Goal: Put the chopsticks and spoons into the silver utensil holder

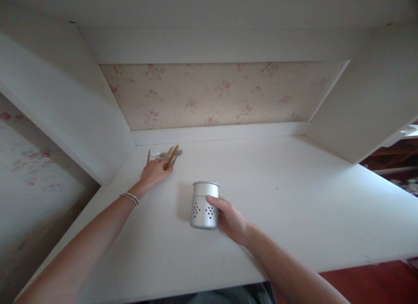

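Observation:
My right hand (228, 214) is wrapped round the side of a silver metal utensil holder (200, 212), its thumb across the front. The holder is a cylinder with clusters of small round holes and looks near upright. At the back left, my left hand (156, 171) is closed on a bunch of wooden chopsticks (171, 157) and a metal spoon (176, 156), whose ends stick out past the fingers. Another thin brown stick (148, 157) and a pale utensil (156, 153) show just beyond the knuckles. Most of the left fingertips are hidden.
Under me is a wide white tabletop (261, 199). White side panels rise at the left (81, 103) and right (352, 95), with an overhead panel (222, 45) above. Flowered wallpaper (225, 95) covers the back. Below the front edge, a red surface (365, 282) shows.

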Demonstrator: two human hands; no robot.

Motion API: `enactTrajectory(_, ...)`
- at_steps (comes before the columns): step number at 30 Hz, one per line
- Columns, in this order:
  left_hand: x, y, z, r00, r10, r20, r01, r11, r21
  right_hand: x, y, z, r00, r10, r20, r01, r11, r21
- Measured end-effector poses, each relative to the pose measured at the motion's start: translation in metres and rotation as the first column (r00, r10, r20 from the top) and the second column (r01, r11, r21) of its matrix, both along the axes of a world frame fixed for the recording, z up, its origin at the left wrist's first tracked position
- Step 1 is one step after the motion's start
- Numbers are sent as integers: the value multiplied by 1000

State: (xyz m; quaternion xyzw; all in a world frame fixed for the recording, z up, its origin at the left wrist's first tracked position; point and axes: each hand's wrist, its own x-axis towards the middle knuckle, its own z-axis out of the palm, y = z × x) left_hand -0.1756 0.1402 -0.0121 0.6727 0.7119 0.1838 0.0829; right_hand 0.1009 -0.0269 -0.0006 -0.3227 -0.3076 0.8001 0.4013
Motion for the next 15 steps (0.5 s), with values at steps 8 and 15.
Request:
enactTrajectory(8, 6, 13, -6, 978, -16, -207, 1, 997, -73, 0, -1, -1, 999, 50, -12, -49, 998, 51)
enactTrajectory(15, -3, 25, -4, 990, 136, 36, -129, 981, -148, 2, -4, 1, 997, 78, 0, -78, 995, 65)
